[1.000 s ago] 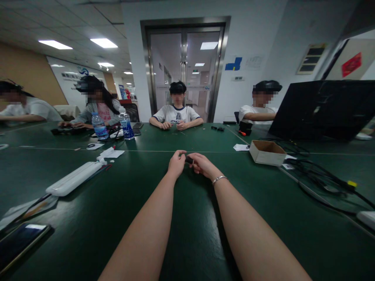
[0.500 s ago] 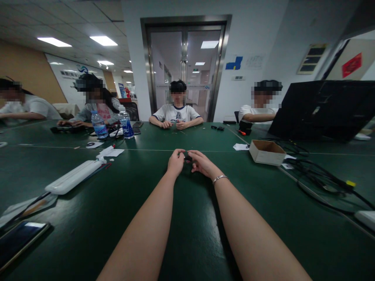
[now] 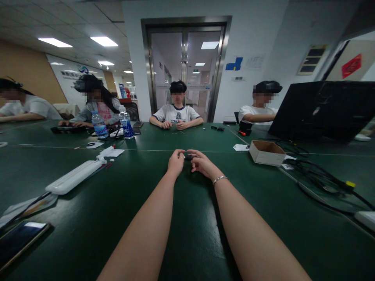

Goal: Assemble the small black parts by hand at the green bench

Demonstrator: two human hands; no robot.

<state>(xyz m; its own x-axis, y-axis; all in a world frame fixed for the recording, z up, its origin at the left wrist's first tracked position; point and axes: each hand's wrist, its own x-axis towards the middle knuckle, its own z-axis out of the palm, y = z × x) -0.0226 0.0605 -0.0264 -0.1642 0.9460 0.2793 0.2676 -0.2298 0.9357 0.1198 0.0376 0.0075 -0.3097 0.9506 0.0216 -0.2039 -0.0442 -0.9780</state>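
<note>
Both my arms reach forward over the dark green table (image 3: 191,234). My left hand (image 3: 175,163) is closed, its thumb and fingers pinching the left end of a small dark object (image 3: 188,157) with a shiny tip. On the other side, my right hand (image 3: 203,163) has its thumb and fingers bent around the right end of the same object. The object lies level between the two hands, just above the table. It is too small and too covered by fingers for its kind to show. A silver bracelet (image 3: 220,178) circles my right wrist.
At left lie a white power strip (image 3: 74,176) and a phone (image 3: 22,240). Two water bottles (image 3: 126,124) stand farther back. An open cardboard box (image 3: 265,158), black cables (image 3: 322,177) and a monitor (image 3: 322,111) are at right. Several people sit around the table.
My right index finger has straightened slightly and lifted off the small dark object, more of which now shows. The left hand stays in nearly the same place.
</note>
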